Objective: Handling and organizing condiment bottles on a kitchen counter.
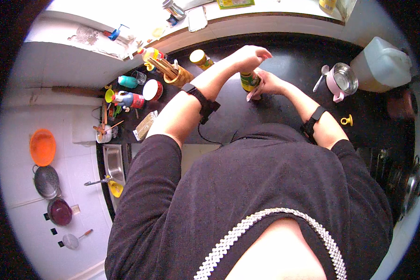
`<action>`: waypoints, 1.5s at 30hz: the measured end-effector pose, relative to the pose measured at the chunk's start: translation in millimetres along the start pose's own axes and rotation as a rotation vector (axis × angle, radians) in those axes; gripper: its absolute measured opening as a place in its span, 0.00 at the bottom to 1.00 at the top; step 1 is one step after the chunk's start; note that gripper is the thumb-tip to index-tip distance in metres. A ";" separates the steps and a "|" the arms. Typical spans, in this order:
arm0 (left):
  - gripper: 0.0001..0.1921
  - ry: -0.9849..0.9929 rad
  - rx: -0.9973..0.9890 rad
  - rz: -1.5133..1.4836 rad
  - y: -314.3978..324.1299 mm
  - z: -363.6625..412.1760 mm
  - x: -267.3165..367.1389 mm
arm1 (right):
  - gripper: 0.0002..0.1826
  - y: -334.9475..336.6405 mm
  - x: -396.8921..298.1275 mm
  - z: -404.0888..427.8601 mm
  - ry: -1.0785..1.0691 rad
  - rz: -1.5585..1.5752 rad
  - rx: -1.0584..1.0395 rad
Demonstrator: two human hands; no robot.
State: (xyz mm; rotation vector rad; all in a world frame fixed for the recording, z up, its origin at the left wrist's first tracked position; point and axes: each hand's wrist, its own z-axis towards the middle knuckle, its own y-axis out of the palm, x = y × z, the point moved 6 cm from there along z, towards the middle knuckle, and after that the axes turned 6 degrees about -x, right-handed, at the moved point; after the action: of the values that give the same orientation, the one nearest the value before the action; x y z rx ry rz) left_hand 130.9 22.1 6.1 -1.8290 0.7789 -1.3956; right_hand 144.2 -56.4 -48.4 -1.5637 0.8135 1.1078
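Observation:
A jar with a green and yellow label [249, 81] stands on the black countertop [217, 115] in front of me, a pale crumpled cloth or film [255, 91] against its side. Around the jar's right side is my right hand [268, 82], its fingers partly hidden behind the jar. My left hand [254, 56] hangs over the jar's top with fingers bent; whether it touches the lid, I cannot tell. Back left of my left forearm stands another jar with a pale yellow lid [198, 56].
To the left are a holder of chopsticks [177, 77], a red-and-white bowl [152, 90], a sauce bottle [130, 100] and a packet [145, 125]. At right are a spoon [321, 78], a pink-sided metal cup [341, 79], a large plastic jug [379, 66] and a yellow ring-handled piece [347, 120].

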 end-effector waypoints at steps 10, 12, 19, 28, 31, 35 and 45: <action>0.15 -0.358 0.323 -0.236 -3.0 -1.6 -38.2 | 0.48 -13.7 25.7 12.1 0.102 0.045 -0.172; 0.15 -0.408 0.361 -0.247 -4.6 -5.0 -45.8 | 0.48 -12.5 22.3 9.9 0.160 0.058 -0.170; 0.17 -0.407 0.411 -0.222 -11.7 -7.7 -24.8 | 0.43 -15.5 17.3 15.6 0.059 -0.093 0.097; 0.18 0.194 0.149 0.011 -11.6 -2.8 11.4 | 0.31 -10.7 -8.5 26.9 -0.052 -0.033 0.162; 0.17 0.409 0.206 0.085 -17.9 -11.0 29.9 | 0.31 -18.7 -21.1 22.8 -0.037 -0.255 0.087; 0.17 0.114 0.384 -0.174 -34.4 -16.8 15.1 | 0.27 -13.9 -6.5 26.7 -0.070 0.047 0.068; 0.18 0.594 0.000 0.495 -6.0 -20.0 31.3 | 0.27 -15.2 -5.2 24.7 -0.146 -0.338 -0.076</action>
State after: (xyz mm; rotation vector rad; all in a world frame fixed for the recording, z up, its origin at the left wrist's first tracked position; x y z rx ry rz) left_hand 119.3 -2.9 31.8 -1.0923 1.4134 -1.5910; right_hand 149.8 -28.8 -40.0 -1.5914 0.3951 0.9982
